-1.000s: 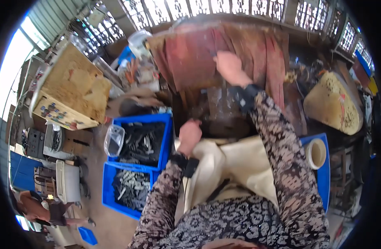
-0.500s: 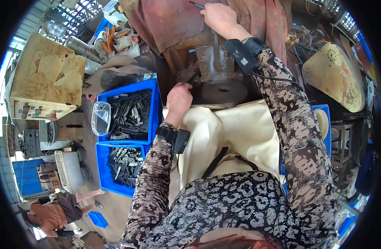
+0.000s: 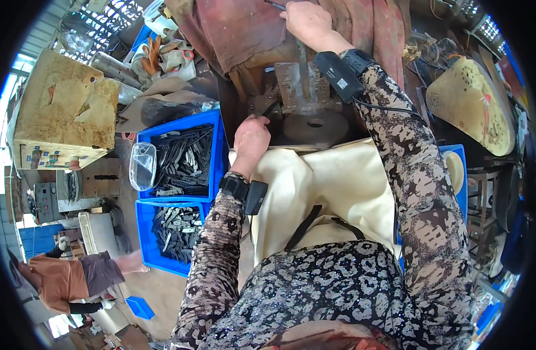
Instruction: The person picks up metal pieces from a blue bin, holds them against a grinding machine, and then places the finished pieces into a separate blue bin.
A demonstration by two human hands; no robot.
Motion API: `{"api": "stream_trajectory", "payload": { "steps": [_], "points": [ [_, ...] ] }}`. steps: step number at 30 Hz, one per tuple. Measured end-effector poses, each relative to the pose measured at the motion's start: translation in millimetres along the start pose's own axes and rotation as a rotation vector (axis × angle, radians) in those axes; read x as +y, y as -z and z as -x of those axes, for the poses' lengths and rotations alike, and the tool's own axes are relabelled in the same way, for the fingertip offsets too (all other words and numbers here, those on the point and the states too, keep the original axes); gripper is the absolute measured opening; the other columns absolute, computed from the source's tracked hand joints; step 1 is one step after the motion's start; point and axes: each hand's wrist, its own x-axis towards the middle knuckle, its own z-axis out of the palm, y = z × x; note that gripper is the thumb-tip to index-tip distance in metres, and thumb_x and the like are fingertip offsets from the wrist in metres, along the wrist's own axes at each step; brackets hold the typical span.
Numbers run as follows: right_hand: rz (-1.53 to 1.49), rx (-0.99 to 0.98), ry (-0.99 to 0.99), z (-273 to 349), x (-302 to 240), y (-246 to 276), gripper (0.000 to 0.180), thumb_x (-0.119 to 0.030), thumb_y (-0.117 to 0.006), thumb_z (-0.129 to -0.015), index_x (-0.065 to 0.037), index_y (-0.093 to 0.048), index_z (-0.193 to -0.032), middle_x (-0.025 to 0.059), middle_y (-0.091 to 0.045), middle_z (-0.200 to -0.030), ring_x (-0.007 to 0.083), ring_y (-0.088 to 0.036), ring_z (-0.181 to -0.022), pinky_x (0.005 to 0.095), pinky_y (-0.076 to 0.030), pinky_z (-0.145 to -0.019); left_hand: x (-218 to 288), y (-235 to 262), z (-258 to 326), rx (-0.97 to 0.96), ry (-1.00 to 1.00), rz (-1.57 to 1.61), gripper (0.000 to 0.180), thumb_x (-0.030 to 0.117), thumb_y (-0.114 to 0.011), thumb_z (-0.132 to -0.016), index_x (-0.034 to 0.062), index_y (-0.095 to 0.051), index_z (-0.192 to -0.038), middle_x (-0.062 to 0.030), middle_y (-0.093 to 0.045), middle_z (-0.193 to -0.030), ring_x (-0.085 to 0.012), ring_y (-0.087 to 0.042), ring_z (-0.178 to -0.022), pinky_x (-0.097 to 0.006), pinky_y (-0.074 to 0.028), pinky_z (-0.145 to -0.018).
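Observation:
My left hand [image 3: 252,140] is closed at the near left of a dark metal housing, fingers pinched on a dark flat strip [image 3: 271,109] that pokes out beyond them. Farther off and to the right, my right hand [image 3: 308,23] is closed on a thin dark strip [image 3: 273,4], whose far end is cut off by the upper edge. Between the hands stands a worn, whitish-streaked block [image 3: 306,87] with an upright bar before it. Below it lies a grey round disc [image 3: 332,129] with a hole in its middle.
Two blue bins [image 3: 217,160] of dark and metallic strips stand at my left, a clear plastic container [image 3: 142,167] at the rim. A cream apron [image 3: 344,175] covers my lap. Reddish cloth [image 3: 238,35] hangs at the back. Another person [image 3: 63,280] is at far left.
Both my hands stay nearly in place, with the right shifting slightly left. More of the left hand's dark strip shows. The other person at far left has moved nearer and is more upright.

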Motion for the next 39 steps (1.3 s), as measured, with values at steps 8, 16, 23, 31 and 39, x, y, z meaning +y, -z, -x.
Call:
{"api": "stream_trajectory", "payload": {
  "steps": [8,16,23,31,39],
  "points": [
    [-0.011,0.002,0.007,-0.1,1.3,-0.4,0.024,-0.024,-0.06,-0.086,-0.002,-0.069,-0.079,0.021,-0.067,-0.082,0.0382,-0.066,-0.081,0.0483,-0.051,-0.07,4.4,2.1,-0.7,-0.019,0.037,-0.006,0.019,0.008,-0.055,-0.079,0.0113,-0.072,-0.087,-0.0119,-0.066,-0.094,-0.0311,-0.063,-0.09,-0.04,-0.052,-0.08],
    [0.017,-0.035,-0.009,1.6,-2.7,3.8,0.024,-0.023,-0.06,-0.086,-0.002,-0.07,-0.081,0.0203,-0.067,-0.082,0.038,-0.066,-0.081,0.0481,-0.051,-0.069,7.0,5.1,0.0,-0.047,0.054,-0.012,0.02,0.008,-0.055,-0.08,0.0111,-0.072,-0.087,-0.0124,-0.066,-0.096,-0.031,-0.063,-0.091,-0.039,-0.052,-0.081],
    [-0.012,-0.026,0.027,-2.8,3.4,-1.5,0.024,-0.025,-0.062,-0.084,-0.002,-0.069,-0.084,0.0204,-0.067,-0.085,0.0383,-0.065,-0.082,0.0479,-0.05,-0.07,7.2,6.4,-0.7,-0.056,0.053,-0.069,0.021,0.008,-0.054,-0.08,0.011,-0.073,-0.089,-0.0129,-0.066,-0.096,-0.0311,-0.063,-0.092,-0.039,-0.051,-0.083],
    [0.006,-0.123,-0.104,6.8,14.0,12.8,0.028,-0.032,-0.058,-0.09,-0.004,-0.065,-0.09,0.0189,-0.067,-0.09,0.0402,-0.064,-0.087,0.0508,-0.05,-0.075,10.9,1.2,-9.8,0.003,0.003,-0.068,0.027,0.004,-0.055,-0.077,0.0092,-0.072,-0.098,-0.0148,-0.066,-0.097,-0.0324,-0.063,-0.093,-0.04,-0.051,-0.084],
    [-0.318,0.054,0.051,186.7,-22.8,65.4,0.023,-0.026,-0.064,-0.086,-0.006,-0.057,-0.097,0.0156,-0.065,-0.084,0.0364,-0.063,-0.077,0.0448,-0.05,-0.063,7.1,24.2,-28.9,0.26,-0.132,0.206,0.035,-0.004,-0.057,-0.071,0.0041,-0.069,-0.103,-0.0171,-0.065,-0.1,-0.0332,-0.063,-0.092,-0.039,-0.051,-0.082]
  ]
}}
